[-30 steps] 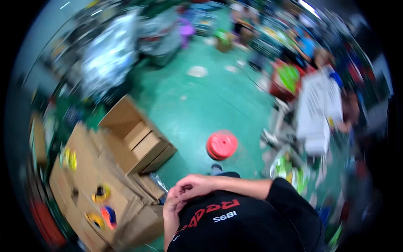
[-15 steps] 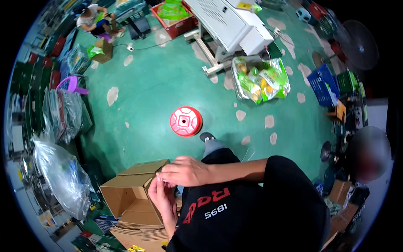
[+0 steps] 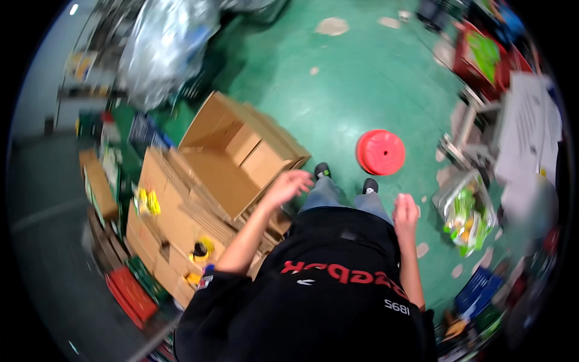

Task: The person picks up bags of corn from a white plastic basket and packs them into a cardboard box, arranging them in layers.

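Carton [image 3: 232,172] left, stool [image 3: 381,152] right

The carton lies ahead to our left, beside a cardboard stack [image 3: 181,214] with small items [image 3: 149,202] on it. The stool stands on the floor [image 3: 301,78] ahead, right of our feet [image 3: 322,171]. Farther right we have a basket [image 3: 442,201] with packs [image 3: 469,222] in it, nearer us than a machine [image 3: 529,127].
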A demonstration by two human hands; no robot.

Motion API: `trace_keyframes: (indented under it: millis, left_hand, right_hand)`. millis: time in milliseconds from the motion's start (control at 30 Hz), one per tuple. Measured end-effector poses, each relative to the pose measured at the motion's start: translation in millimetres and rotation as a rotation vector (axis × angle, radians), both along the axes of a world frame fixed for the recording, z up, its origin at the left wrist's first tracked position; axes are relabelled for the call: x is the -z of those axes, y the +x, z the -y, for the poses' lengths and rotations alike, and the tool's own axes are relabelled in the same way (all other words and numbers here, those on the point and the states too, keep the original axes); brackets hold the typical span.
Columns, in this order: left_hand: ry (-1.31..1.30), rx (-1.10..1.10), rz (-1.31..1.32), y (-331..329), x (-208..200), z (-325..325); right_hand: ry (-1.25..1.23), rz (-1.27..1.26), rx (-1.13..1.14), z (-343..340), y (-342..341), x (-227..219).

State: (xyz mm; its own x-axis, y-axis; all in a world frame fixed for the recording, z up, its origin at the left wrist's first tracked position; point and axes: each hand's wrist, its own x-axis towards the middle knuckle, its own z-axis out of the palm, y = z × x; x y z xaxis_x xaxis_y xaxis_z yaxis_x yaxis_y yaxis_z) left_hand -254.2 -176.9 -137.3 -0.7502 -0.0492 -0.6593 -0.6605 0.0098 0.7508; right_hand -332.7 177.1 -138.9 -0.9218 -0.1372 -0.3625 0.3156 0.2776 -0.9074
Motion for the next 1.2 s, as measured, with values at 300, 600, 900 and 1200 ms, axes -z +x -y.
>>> trace_keyframes:
  millis: [300, 600, 900, 1200]
  left_hand:
    - [-1.237, -0.708, 0.748, 198, 155, 245]
    - [-0.684, -0.959, 0.389, 276, 249, 302]
    - [-1.546, -0.637, 0.329, 201, 171, 266]
    - [-0.377, -0.703, 0.254, -21, 173, 115]
  right_hand:
    - [0.531, 0.119, -0.027, -105, 102, 75]
    - [0.494, 0.375, -0.006, -37, 55, 50]
    - [0.413, -0.125, -0.574, 304, -47, 162]
    - [0.218, 0.751, -0.417, 382, -72, 330]
